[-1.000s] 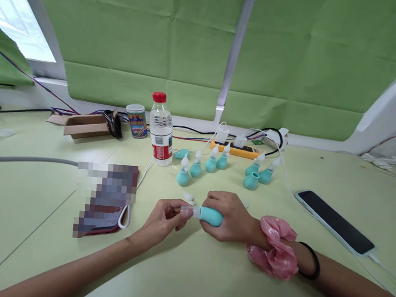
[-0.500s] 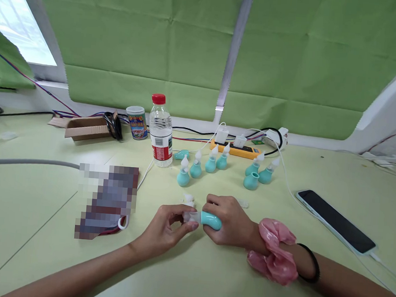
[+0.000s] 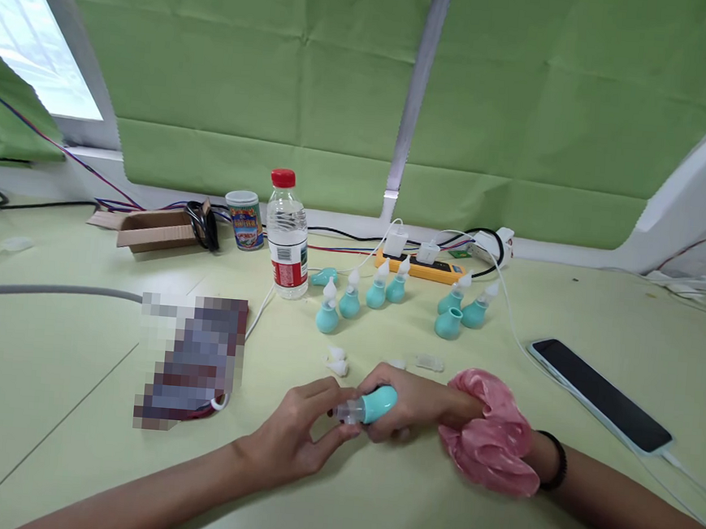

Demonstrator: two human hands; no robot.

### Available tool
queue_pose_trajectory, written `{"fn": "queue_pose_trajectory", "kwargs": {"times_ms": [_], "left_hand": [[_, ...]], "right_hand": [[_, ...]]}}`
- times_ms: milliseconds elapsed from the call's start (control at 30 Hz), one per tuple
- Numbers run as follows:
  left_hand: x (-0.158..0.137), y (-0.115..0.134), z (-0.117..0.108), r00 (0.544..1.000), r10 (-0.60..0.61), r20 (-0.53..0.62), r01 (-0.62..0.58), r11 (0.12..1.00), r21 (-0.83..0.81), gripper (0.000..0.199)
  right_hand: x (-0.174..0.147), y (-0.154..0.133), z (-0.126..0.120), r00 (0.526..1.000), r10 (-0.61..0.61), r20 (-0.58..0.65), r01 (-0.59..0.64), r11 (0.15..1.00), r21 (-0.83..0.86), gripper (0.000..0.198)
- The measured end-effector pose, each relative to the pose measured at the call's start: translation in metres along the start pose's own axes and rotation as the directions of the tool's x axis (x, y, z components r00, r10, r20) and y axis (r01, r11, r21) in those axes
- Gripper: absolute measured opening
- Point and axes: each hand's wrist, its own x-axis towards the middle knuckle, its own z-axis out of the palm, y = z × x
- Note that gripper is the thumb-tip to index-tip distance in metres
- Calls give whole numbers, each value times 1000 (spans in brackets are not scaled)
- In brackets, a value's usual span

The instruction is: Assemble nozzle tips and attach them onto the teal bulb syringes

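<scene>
My right hand (image 3: 407, 401) is wrapped round the teal rubber bulb (image 3: 380, 402) of a nasal aspirator, which lies tilted sideways. My left hand (image 3: 311, 424) pinches the clear plastic tube (image 3: 351, 412) at the bulb's mouth. Just beyond my fingers, white soft tips (image 3: 337, 367) lie on the table. A clear plastic tube piece (image 3: 429, 362) rests past my right hand. Farther back, several teal bulbs with clear tubes and white tips stand upright, among them one assembled aspirator (image 3: 328, 315). A bare bulb (image 3: 448, 324) with an open mouth stands to the right.
Behind the bulbs are a red-capped water bottle (image 3: 287, 247), a can (image 3: 245, 220) and an orange power strip (image 3: 423, 268) with chargers. A cardboard box (image 3: 157, 231) sits back left. A phone (image 3: 599, 394) on a white cable lies right; a pixelated object (image 3: 195, 362) lies left.
Both hands have shifted slightly toward me with the aspirator. The bulb has turned so its rounded end points more up and right. The right hand has rotated, and more loose white parts show.
</scene>
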Motion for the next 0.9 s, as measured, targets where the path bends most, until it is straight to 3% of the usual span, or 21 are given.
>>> {"fn": "queue_pose_trajectory", "kwargs": {"times_ms": [133,233,367,467,500,567,600,667,733,800,900], "left_hand": [[2,-2,-2,1000,7,-24,-7,1000,-21,27],[5,-3,-1,994,-35,-99,18,986,-169,24],[8,-2,-1,981,-133,-142,65,912,-405,27],[11,-2,-3,942,-263,-208,147,881,-450,17],[12,-3,-4,915,-313,-256,173,876,-450,16],[14,-5,-6,846,-399,-353,212,860,-464,16],[15,-6,-6,818,-427,-386,221,852,-475,17],[16,-8,-7,786,-447,-427,216,846,-488,18],[16,-8,-7,776,-450,-442,214,847,-487,18],[14,-8,-7,771,-452,-448,234,856,-461,19],[12,-7,-8,794,-461,-396,304,865,-399,23]], "right_hand": [[2,-2,1,982,7,189,-59,961,272,11],[3,0,4,962,-71,265,-41,918,395,14],[7,4,9,968,-192,164,85,858,507,17],[12,7,8,967,-234,-100,252,828,500,33],[14,8,7,938,-246,-243,333,830,447,35],[17,12,4,801,-317,-508,468,861,200,32],[18,13,3,715,-394,-578,486,874,6,30],[18,16,3,596,-599,-534,417,800,-432,26],[17,18,6,580,-739,-343,282,577,-766,26],[17,19,9,632,-751,-190,166,371,-913,29],[18,19,11,689,-707,-160,46,263,-964,31]]}}
